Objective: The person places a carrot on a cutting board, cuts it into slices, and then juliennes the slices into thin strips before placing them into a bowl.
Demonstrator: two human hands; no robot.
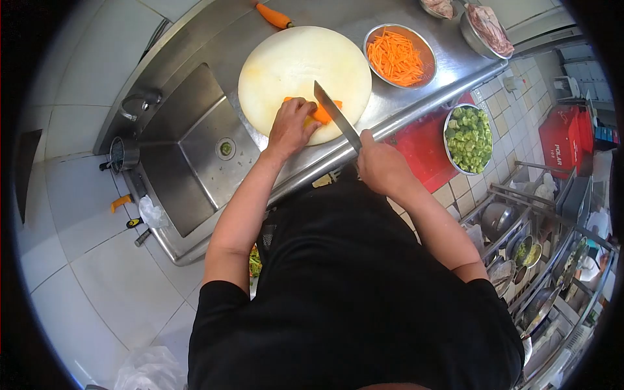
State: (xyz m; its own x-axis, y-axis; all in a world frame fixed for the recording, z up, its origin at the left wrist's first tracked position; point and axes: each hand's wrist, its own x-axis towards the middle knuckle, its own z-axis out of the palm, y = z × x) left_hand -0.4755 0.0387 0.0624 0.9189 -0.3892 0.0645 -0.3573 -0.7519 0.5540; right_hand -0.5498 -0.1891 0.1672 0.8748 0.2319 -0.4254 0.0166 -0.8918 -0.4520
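Note:
A round white cutting board [292, 62] lies on the steel counter. On its near part my left hand [291, 127] has its fingers curled over a piece of carrot [321, 115], pressing it against the board. My right hand [382, 164] is wrapped round the handle of a knife [338, 119]; the long blade points away from me and crosses over the carrot. A whole carrot [273, 16] rests beyond the board's far edge. To the right of the board stands a metal bowl [433, 64] full of carrot strips [394, 57].
A sink [188, 149] is at the left with a faucet [140, 104]. Chopped green vegetables fill a bowl [468, 140] over a red surface [419, 151] at the right. Raw meat sits in a bowl [478, 44] at the far right. Metal racks [520, 227] hold pans and bowls.

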